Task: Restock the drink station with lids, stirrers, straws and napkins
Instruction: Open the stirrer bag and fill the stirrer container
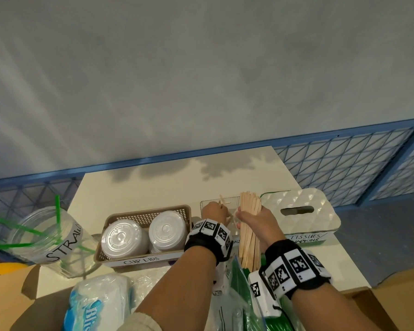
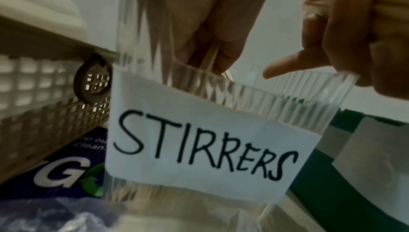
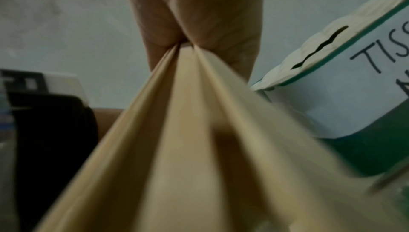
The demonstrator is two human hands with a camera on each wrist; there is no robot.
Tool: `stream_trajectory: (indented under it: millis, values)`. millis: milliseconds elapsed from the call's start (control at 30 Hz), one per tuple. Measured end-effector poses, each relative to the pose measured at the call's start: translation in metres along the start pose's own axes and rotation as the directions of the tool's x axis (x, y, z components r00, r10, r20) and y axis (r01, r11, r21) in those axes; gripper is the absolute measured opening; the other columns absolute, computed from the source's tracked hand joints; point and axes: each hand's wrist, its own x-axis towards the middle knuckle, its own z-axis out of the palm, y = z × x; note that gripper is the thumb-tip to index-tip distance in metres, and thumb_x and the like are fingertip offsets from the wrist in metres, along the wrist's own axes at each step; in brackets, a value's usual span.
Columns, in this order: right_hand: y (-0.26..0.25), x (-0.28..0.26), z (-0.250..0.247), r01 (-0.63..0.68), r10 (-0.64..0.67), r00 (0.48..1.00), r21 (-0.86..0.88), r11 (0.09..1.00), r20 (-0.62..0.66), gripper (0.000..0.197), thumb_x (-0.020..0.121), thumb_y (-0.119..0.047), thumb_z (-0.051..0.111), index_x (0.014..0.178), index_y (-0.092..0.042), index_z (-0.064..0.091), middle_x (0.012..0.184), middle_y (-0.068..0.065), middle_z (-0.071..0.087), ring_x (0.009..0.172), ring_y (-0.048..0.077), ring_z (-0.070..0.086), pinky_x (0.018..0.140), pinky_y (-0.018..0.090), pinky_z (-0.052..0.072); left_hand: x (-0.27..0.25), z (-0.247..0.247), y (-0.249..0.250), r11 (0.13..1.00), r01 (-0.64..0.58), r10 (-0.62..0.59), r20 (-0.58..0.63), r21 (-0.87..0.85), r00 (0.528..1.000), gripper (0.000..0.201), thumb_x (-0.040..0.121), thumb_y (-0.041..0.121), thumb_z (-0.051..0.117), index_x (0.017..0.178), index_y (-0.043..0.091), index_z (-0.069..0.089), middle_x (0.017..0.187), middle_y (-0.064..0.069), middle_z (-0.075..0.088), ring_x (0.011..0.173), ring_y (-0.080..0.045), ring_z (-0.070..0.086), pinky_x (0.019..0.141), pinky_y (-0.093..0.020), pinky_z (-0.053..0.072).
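Note:
My right hand (image 1: pixel 251 217) grips a thick bundle of wooden stirrers (image 1: pixel 249 232), held upright just right of the clear ribbed holder (image 1: pixel 207 203) labelled STIRRERS (image 2: pixel 199 148). In the right wrist view the bundle (image 3: pixel 188 131) fans out from my fist (image 3: pixel 194 17). My left hand (image 1: pixel 215 212) pinches a few wooden stirrers (image 1: pixel 222 201) over the holder's mouth; in the left wrist view those sticks (image 2: pixel 212 57) run down from its fingers (image 2: pixel 221 48) into the holder.
A beige basket (image 1: pixel 175 208) labelled CUP LIDS holds white lids (image 1: pixel 122 237). A clear STRAWS jar (image 1: pixel 50 237) with green straws stands at left. A white tissue box (image 1: pixel 299 211) stands at right. A napkin pack (image 1: pixel 98 304) and green straw packs (image 1: pixel 239 290) lie in the near cardboard box.

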Motion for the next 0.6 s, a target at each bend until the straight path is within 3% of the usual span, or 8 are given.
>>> stream_trajectory:
  millis: [67, 200, 300, 400, 467, 600]
  values:
    - [0.0006, 0.0001, 0.0002, 0.0, 0.0, 1.0, 0.014, 1.0, 0.003, 0.033, 0.081, -0.014, 0.068, 0.112, -0.005, 0.061, 0.098, 0.009, 0.066, 0.088, 0.023, 0.064, 0.077, 0.033, 0.052, 0.003, 0.0041, -0.0028, 0.998, -0.047, 0.047, -0.001, -0.044, 0.999, 0.03, 0.093, 0.018, 0.046, 0.095, -0.003, 0.067, 0.077, -0.012, 0.059, 0.08, -0.024, 0.055, 0.076, -0.034, 0.046]
    - [0.0016, 0.0005, 0.0009, 0.012, -0.012, 1.0, -0.008, 1.0, -0.014, 0.037, 0.081, -0.016, 0.067, 0.116, -0.006, 0.061, 0.102, 0.009, 0.067, 0.091, 0.021, 0.062, 0.074, 0.029, 0.048, 0.0036, 0.0048, -0.0061, 0.984, -0.083, 0.081, -0.02, -0.16, 0.997, 0.037, 0.093, 0.028, 0.051, 0.088, -0.003, 0.07, 0.078, -0.014, 0.063, 0.073, -0.023, 0.056, 0.068, -0.028, 0.041]
    - [0.0006, 0.0004, 0.0013, 0.013, -0.013, 1.0, -0.004, 1.0, -0.006, 0.033, 0.082, -0.014, 0.067, 0.114, -0.006, 0.061, 0.095, 0.005, 0.065, 0.083, 0.016, 0.06, 0.067, 0.026, 0.047, 0.0045, 0.0049, -0.0053, 0.988, -0.064, 0.058, -0.047, -0.143, 0.997, 0.028, 0.091, 0.022, 0.055, 0.083, -0.001, 0.07, 0.076, -0.015, 0.065, 0.071, -0.023, 0.055, 0.063, -0.027, 0.04]
    - [-0.0003, -0.0004, 0.0005, 0.021, -0.021, 1.0, -0.009, 1.0, 0.003, 0.025, 0.083, -0.012, 0.065, 0.107, -0.008, 0.061, 0.08, -0.001, 0.062, 0.072, 0.009, 0.057, 0.061, 0.022, 0.044, 0.0076, 0.0068, -0.0049, 0.996, -0.028, 0.024, -0.052, -0.087, 0.998, 0.024, 0.085, 0.015, 0.058, 0.062, 0.008, 0.057, 0.061, -0.005, 0.053, 0.069, -0.022, 0.053, 0.061, -0.026, 0.04]
    - [0.0005, 0.0003, -0.0001, 0.024, -0.024, 1.0, -0.017, 1.0, 0.002, 0.021, 0.083, -0.011, 0.065, 0.104, -0.01, 0.061, 0.076, -0.003, 0.061, 0.069, 0.007, 0.056, 0.058, 0.021, 0.043, 0.0074, 0.0062, -0.0033, 0.995, 0.011, -0.015, -0.038, -0.099, 0.999, 0.027, 0.081, 0.012, 0.059, 0.056, 0.011, 0.049, 0.055, -0.002, 0.047, 0.068, -0.022, 0.052, 0.058, -0.025, 0.038]
    - [0.0023, 0.0019, -0.0001, 0.022, -0.022, 1.0, -0.009, 1.0, 0.007, 0.015, 0.084, -0.01, 0.064, 0.099, -0.011, 0.062, 0.071, -0.004, 0.06, 0.065, 0.006, 0.056, 0.06, 0.019, 0.044, 0.0095, 0.0068, -0.0019, 0.991, 0.036, -0.044, -0.059, -0.126, 0.997, 0.028, 0.08, 0.011, 0.061, 0.057, 0.008, 0.046, 0.066, -0.008, 0.053, 0.071, -0.021, 0.051, 0.06, -0.025, 0.037]
